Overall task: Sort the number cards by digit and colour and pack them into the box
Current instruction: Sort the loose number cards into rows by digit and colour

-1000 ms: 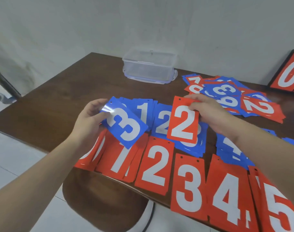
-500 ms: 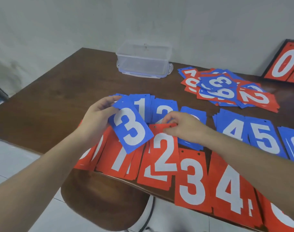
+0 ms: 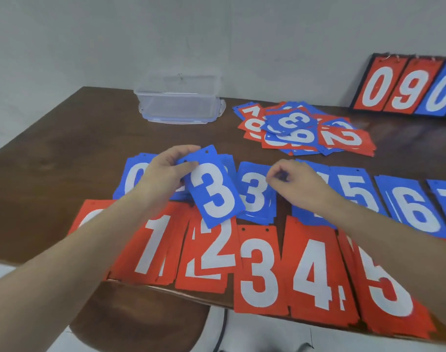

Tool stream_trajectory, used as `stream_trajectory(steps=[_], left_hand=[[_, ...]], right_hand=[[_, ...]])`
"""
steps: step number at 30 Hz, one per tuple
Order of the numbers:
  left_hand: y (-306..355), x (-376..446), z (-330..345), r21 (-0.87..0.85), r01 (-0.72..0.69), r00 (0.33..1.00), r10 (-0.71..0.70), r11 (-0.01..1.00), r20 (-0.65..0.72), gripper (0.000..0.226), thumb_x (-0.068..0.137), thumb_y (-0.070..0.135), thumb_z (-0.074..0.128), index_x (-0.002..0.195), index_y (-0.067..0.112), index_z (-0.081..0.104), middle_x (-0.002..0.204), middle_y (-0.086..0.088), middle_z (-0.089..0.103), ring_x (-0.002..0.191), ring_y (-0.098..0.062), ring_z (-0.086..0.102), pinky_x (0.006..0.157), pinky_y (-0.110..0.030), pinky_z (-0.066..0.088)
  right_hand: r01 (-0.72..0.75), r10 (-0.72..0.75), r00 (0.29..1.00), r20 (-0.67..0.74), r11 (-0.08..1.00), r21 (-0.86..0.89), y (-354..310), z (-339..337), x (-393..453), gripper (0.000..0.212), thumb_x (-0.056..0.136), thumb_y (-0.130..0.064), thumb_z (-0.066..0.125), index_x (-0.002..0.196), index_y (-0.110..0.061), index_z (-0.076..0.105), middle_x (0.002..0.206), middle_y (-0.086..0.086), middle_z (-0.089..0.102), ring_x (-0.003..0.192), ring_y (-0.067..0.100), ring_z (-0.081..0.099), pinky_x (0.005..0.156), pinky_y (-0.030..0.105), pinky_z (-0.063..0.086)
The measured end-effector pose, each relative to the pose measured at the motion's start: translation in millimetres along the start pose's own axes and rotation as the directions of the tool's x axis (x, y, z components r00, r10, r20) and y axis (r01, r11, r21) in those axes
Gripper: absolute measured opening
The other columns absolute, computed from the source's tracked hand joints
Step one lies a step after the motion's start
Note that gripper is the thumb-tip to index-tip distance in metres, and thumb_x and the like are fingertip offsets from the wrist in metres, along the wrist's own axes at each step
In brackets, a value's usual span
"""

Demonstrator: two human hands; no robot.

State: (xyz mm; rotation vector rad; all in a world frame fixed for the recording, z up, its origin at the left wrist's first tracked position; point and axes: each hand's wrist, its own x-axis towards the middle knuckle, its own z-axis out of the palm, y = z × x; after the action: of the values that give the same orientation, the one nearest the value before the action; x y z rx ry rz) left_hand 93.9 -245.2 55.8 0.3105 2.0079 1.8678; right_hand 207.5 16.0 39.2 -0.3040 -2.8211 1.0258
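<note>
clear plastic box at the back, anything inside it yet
The clear plastic box looks empty: through its walls only table and wall show, no cards. Glare hides part of its floor.

A dark brown wooden bench (image 3: 72, 158) stands against a pale grey wall (image 3: 217, 34). Under the bench's near edge sits a brown chair seat (image 3: 130, 316) on a white floor (image 3: 267, 336).
</note>
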Motion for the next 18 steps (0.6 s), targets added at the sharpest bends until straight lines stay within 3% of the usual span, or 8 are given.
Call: stream_trajectory(steps=[4,7,11,13,15,18], left_hand=[[13.2,21.6,58.3,0.028,-0.001,0.994,-0.002,1.0,0.106,0.024,0.096,0.006,0.064,0.116,0.019,0.065,0.112,-0.013,0.074,0.098,-0.024,0.074,0.093,-0.049,0.057],[15.7,41.7,90.4,0.099,0.004,0.99,-0.018,0.995,0.143,0.025,0.096,0.01,0.066,0.12,0.017,0.06,0.116,-0.009,0.072,0.091,-0.014,0.074,0.074,-0.031,0.063],[2.1,67.0,113.6,0.426,-0.117,0.986,0.055,0.897,0.155,0.026,0.096,0.013,0.067,0.12,0.02,0.061,0.119,0.002,0.063,0.088,-0.003,0.063,0.057,-0.01,0.049],[-8.3,76.5,115.6,0.604,-0.189,0.973,0.063,0.774,0.224,0.03,0.093,0.015,0.07,0.121,0.023,0.062,0.124,0.002,0.06,0.1,-0.011,0.061,0.075,-0.016,0.052],[-16.1,80.7,112.6,0.739,-0.251,0.965,0.099,0.625,0.244,0.034,0.09,0.02,0.073,0.121,0.029,0.063,0.133,0.001,0.054,0.119,-0.02,0.054,0.101,-0.034,0.049],[-17.9,71.1,99.7,0.76,-0.334,0.943,0.213,0.558,0.257,0.026,0.092,0.024,0.072,0.116,0.03,0.066,0.128,0.004,0.056,0.121,-0.02,0.051,0.107,-0.038,0.041]], right_hand=[[-0.043,0.045,0.997,-0.064,0.999,0.028,23.7,-25.5,-15.1,0.012,0.095,-0.022,0.063,0.088,-0.031,0.064,0.093,-0.014,0.066,0.073,-0.015,0.053,0.064,0.013,0.036],[-0.074,0.08,0.991,-0.108,0.996,0.056,38.8,-38.0,-26.1,0.012,0.095,-0.02,0.062,0.087,-0.028,0.065,0.091,-0.016,0.064,0.072,-0.015,0.052,0.06,0.009,0.036],[-0.08,0.082,0.99,-0.118,0.996,0.028,53.7,-46.0,-35.7,0.012,0.096,-0.019,0.062,0.089,-0.029,0.064,0.092,-0.016,0.065,0.077,-0.009,0.054,0.062,0.007,0.036],[-0.069,0.067,0.991,-0.112,0.997,-0.021,57.0,-44.8,-38.5,0.011,0.095,-0.021,0.062,0.093,-0.031,0.064,0.096,-0.016,0.064,0.081,-0.005,0.05,0.068,0.012,0.034],[-0.032,0.027,0.995,-0.092,0.998,-0.061,56.6,-42.3,-40.1,0.011,0.095,-0.022,0.063,0.096,-0.032,0.062,0.099,-0.016,0.063,0.087,-0.002,0.048,0.074,0.013,0.034],[0.038,-0.041,0.999,-0.034,0.995,-0.09,52.1,-36.0,-38.3,0.012,0.095,-0.023,0.063,0.098,-0.035,0.06,0.103,-0.013,0.062,0.095,0.005,0.048,0.082,0.021,0.038]])
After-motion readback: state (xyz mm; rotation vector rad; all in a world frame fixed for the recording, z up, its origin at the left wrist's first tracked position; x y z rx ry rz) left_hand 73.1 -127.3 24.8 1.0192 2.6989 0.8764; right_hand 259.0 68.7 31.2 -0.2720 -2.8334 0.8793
